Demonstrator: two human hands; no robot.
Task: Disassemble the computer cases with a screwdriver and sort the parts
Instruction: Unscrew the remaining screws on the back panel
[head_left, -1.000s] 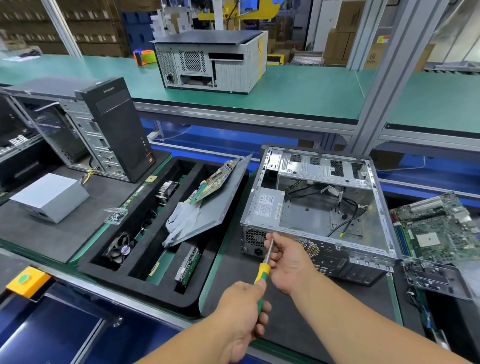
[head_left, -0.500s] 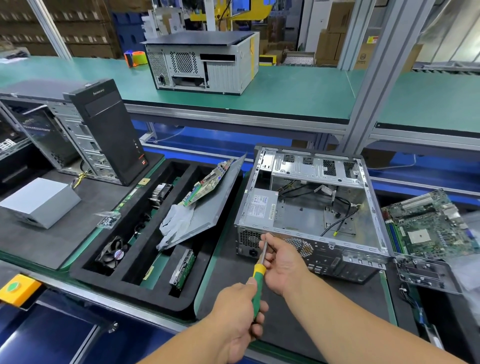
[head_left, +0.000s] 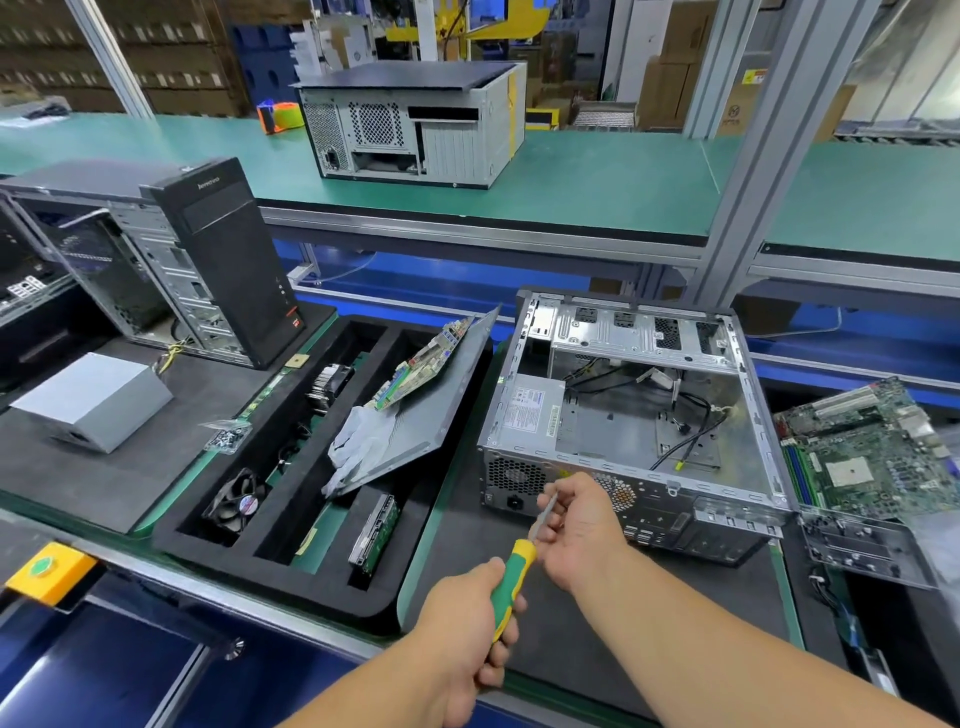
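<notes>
Both of our bare forearms reach in from the bottom edge. Our left hand (head_left: 467, 621) wraps its fingers around the green and yellow handle of a screwdriver (head_left: 514, 566), which slants up and to the right. Our right hand (head_left: 584, 525) pinches the metal shaft between thumb and fingertips, just in front of the rear panel of an open computer case (head_left: 634, 415). We cannot tell whether the tip touches the panel. The case lies on its side on a dark mat (head_left: 597, 623), its upper side open. Inside we see a grey power supply (head_left: 530, 408) at the near left corner and loose black cables (head_left: 691, 431) across the bare metal floor. To the left sits a black foam tray (head_left: 291, 577) with long compartments. One holds a fan (head_left: 236, 506), another a hard drive (head_left: 375, 535), and a dark grey side panel (head_left: 431, 410) leans across the tray, carrying a white glove (head_left: 358, 441) and a green circuit board (head_left: 423, 364). A heat sink (head_left: 330, 384) sits toward the far end of the tray. To the right of the case lies a second circuit board (head_left: 872, 447).
</notes>
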